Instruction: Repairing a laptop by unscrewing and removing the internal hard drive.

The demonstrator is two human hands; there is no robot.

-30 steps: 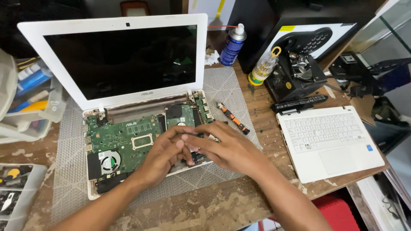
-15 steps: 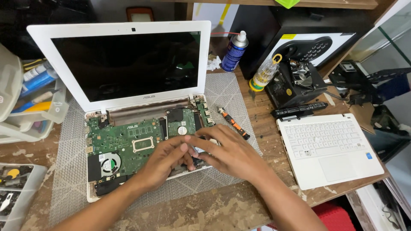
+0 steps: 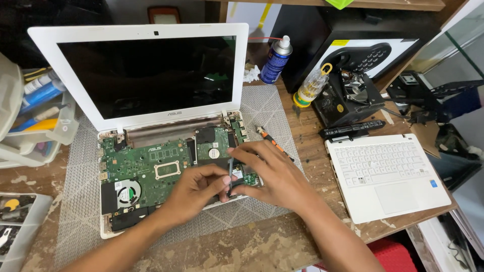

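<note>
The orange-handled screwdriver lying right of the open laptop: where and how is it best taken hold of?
Grip the screwdriver by its orange handle, pinching across the narrow width from above. It lies flat on the mesh mat, slanted, clear of the right hand, with free space on both long sides.

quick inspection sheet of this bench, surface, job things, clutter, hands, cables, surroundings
surface: worn wooden bench with a grey mesh mat under the work
job's things: white laptop, screen dark, lid up, base opened so the green board and fan show; thin tool upright over the board
clutter: removed keyboard cover, black battery bar, orange screwdriver, blue spray can, clear bit jar, plastic bins
grippers: left hand and right hand meet at the tool, fingers pinched round it
cables: nothing seen
surroundings: black box, glass case to the right
</note>
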